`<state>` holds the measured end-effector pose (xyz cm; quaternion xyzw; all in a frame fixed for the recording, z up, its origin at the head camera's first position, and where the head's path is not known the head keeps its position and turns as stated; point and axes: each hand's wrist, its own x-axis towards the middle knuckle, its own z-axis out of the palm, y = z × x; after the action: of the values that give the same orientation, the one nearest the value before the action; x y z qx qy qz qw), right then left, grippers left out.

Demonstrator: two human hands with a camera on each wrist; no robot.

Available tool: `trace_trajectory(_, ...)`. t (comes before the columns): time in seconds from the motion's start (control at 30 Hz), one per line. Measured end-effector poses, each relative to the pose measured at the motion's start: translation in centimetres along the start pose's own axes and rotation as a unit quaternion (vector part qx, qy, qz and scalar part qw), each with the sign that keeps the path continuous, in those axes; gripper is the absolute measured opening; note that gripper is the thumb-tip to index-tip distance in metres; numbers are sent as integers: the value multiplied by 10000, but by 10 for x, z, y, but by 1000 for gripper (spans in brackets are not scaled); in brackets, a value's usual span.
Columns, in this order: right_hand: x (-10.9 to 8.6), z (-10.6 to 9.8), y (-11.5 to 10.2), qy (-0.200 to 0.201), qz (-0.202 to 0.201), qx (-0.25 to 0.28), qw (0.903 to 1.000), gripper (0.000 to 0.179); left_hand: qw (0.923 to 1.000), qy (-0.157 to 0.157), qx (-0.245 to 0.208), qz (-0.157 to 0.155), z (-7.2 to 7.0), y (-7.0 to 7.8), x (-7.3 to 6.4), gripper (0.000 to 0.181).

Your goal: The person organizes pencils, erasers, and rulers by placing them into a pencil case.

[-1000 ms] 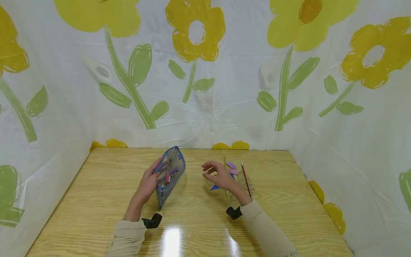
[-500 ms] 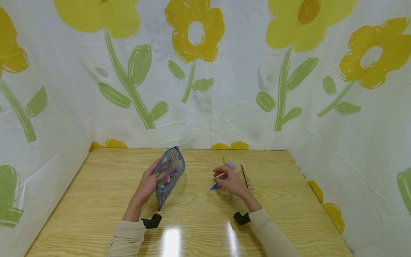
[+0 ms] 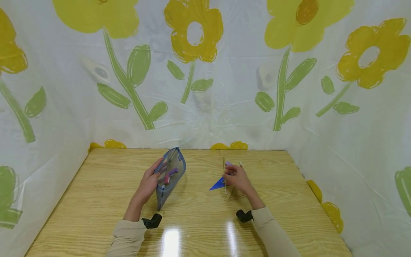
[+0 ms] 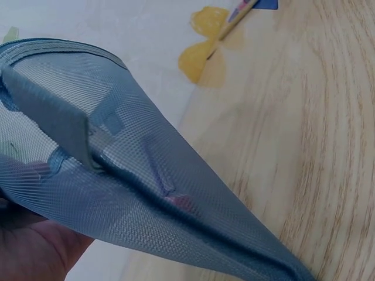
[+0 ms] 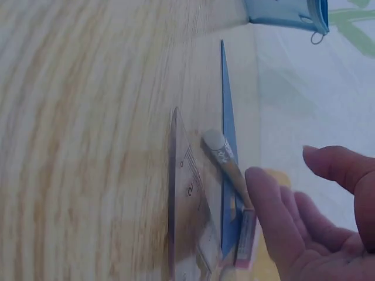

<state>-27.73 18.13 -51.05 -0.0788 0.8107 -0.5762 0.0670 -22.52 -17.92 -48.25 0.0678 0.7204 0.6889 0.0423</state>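
My left hand [image 3: 148,184] grips the side of a blue-grey mesh pencil pouch [image 3: 163,198], whose zipped mouth gapes. Inside lie a pink piece [image 3: 167,179] and a purple one [image 3: 173,171], also faintly visible through the mesh [image 4: 176,129] in the left wrist view. My right hand [image 3: 241,180] is over the loose stationery, thumb apart from the fingers and nothing between them. Right by its fingertips lies a wooden pencil with a white eraser end [image 5: 215,139], across a blue set square [image 3: 217,185]. A pink eraser [image 5: 246,237] is under the fingers.
A clear set square [image 5: 187,199] lies beside the blue one, partly under my right hand in the head view. Beyond the hand show a purple eraser [image 3: 228,163] and another pencil's tip [image 3: 240,164]. Flower-printed cloth [image 3: 224,117] walls the wooden table [image 3: 96,200].
My right hand has moved right, away from the pouch and over the stationery, now covering the red pencil and erasers more. My left hand and the pouch stay put.
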Motion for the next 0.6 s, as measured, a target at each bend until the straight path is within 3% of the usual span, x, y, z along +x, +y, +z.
trace_trajectory(0.37,5,1,3,347,269,-228,9988,51,10000,-43,-27,-9,0,-1,2,61)
trace_trajectory(0.6,12,7,0,504,558,-669,9949,52,10000,-58,-31,19,0,-2,3,61)
